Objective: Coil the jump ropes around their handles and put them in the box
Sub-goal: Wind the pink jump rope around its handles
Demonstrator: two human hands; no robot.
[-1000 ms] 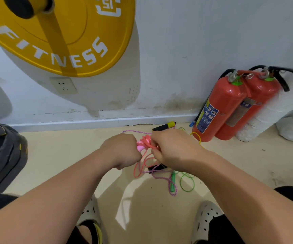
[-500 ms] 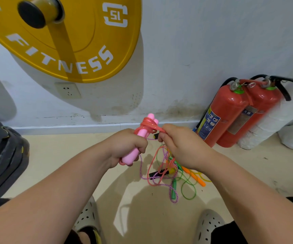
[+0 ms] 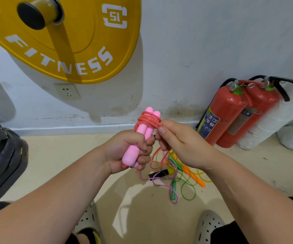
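Observation:
My left hand (image 3: 129, 152) grips two pink jump-rope handles (image 3: 143, 132) side by side, tilted upright. Several turns of coral-pink rope (image 3: 148, 119) are wound around their upper ends. My right hand (image 3: 179, 145) pinches that rope just right of the handles, and the loose rest of it hangs to the floor. Below my hands lies a tangle of other jump ropes (image 3: 175, 175): a green one, an orange-handled one, a purple braided cord and a black-and-yellow handle. No box is in view.
Two red fire extinguishers (image 3: 233, 113) lean on the white wall at right, beside white sacks. A yellow weight plate (image 3: 93, 50) hangs on the wall above. Black plates (image 3: 3, 155) are stacked at left. My sandalled feet are at the bottom edge.
Both hands rose from near the floor with the pink handles. The handles now stand more upright and more rope turns sit around their tops.

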